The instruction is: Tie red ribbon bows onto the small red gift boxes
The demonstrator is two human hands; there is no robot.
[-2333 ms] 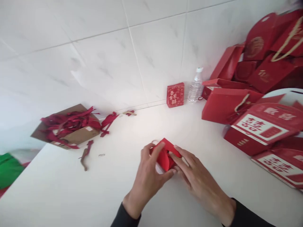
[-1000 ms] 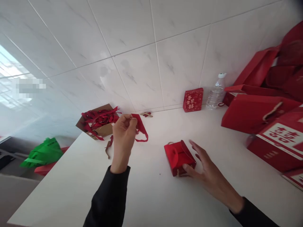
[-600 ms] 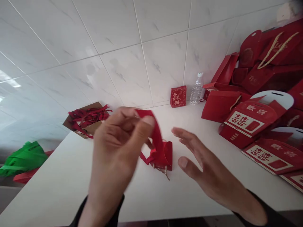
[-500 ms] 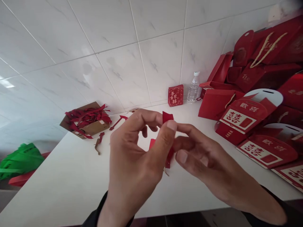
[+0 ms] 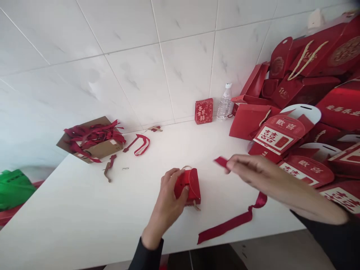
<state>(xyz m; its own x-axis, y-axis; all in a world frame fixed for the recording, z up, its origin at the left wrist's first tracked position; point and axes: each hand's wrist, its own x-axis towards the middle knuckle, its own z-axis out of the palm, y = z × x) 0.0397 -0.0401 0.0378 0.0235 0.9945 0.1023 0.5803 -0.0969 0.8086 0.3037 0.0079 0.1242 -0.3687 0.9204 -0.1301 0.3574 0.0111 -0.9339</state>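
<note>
White tabletop (image 5: pixel 84 213): carries everything listed
Cardboard box (image 5: pixel 104 150): open, left rear
Red-and-white strip (image 5: pixel 147 141): curled, right of cardboard box
Brown-and-red scrap (image 5: pixel 107 171): in front of cardboard box
Tiny metallic-looking piece (image 5: pixel 125 168): right of that scrap
Second scrap (image 5: pixel 155 129): rear edge
Red printed carton (image 5: pixel 204 111): upright, rear edge
Plastic bottle (image 5: pixel 224 103): upright, just beside carton
Red gift boxes (image 5: pixel 250 122): piled right side, lower ones on tabletop
Corded red box (image 5: pixel 194 187): front middle
Dark red ribbon (image 5: pixel 225 228): front right; can't tell if resting or just above
</note>
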